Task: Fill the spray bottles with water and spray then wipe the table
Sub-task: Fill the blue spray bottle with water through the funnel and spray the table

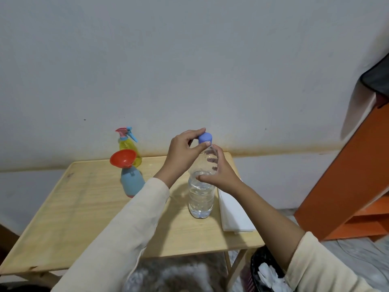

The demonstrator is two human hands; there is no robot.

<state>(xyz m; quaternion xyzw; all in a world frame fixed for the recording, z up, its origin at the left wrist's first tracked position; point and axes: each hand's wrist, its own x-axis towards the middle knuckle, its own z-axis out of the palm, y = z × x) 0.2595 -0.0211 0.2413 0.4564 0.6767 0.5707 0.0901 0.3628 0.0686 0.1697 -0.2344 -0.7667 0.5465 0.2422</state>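
Note:
A clear plastic water bottle point(201, 199), about half full, stands upright on the wooden table point(84, 207). My right hand point(219, 173) grips its upper body. My left hand point(183, 150) pinches the bottle's blue cap point(205, 137) between thumb and fingers. To the left stands a blue spray bottle point(131, 182) without its head, a red funnel point(123, 158) set in its neck. Behind it a yellow spray bottle point(128, 145) carries a pink and blue trigger head.
A folded white cloth point(233, 213) lies at the table's right edge, beside the water bottle. An orange shelf unit point(345, 186) stands at the right. A black bin point(267, 272) with white paper sits below the table's right corner. A white wall is behind.

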